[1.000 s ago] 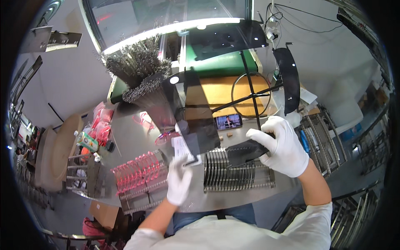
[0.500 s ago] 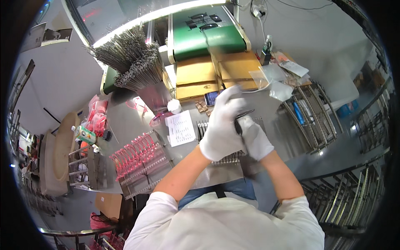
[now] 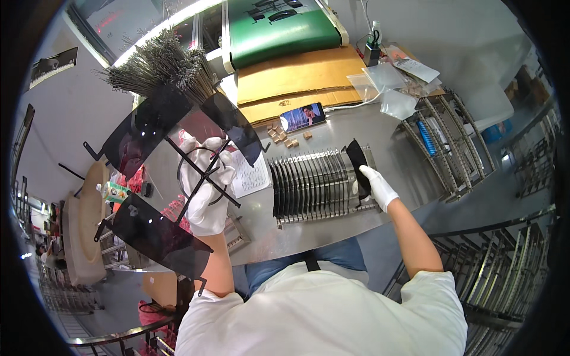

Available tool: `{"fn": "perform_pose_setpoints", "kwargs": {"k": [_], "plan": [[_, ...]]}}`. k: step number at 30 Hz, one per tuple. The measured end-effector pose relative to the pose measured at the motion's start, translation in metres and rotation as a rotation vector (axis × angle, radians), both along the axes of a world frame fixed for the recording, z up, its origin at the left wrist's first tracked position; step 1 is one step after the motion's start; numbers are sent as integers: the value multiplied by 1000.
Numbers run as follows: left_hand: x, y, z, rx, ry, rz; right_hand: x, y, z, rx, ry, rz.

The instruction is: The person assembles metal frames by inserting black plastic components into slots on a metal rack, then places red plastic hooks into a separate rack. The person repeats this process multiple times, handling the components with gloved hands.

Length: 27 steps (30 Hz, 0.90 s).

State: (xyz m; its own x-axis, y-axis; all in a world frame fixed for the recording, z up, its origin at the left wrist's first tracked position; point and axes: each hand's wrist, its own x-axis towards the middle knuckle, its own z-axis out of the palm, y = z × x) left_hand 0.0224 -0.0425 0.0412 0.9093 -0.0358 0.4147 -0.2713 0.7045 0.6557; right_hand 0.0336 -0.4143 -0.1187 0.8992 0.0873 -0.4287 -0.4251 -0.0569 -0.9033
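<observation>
Left hand (image 3: 205, 193) gripping wire frame (image 3: 202, 172) of dark lenses (image 3: 157, 234), right hand (image 3: 374, 187) on slotted rack (image 3: 314, 187)

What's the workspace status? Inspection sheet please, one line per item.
Surface: grey metal table, crowded.
Job's things: wire frame carrying three dark tinted panels; slotted rack of dark plates; one dark plate at its right end.
Clutter: phone, paper sheet, small blocks, plastic bags, cardboard, wire bundle.
Hands: left hand gloved, grips the frame; right hand gloved, on the dark plate.
Cables: white lead from phone.
Surroundings: green conveyor, empty wire racks.
</observation>
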Motion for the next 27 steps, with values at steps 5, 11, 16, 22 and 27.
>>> {"fn": "perform_pose_setpoints", "kwargs": {"k": [5,11,16,22,27], "plan": [[-6,4,2,71,32,100,9,10,17,-176,122,173],[-10,-1,3,99,29,135,7,24,43,-515,82,299],[-7,-6,1,48,14,16,8,37,64,-1164,-298,293],[-9,-28,-13,-414,353,-702,-19,89,132,-781,-1053,137],[-3,-25,-40,-480,474,-1063,-36,107,133,585,-101,458]]}}
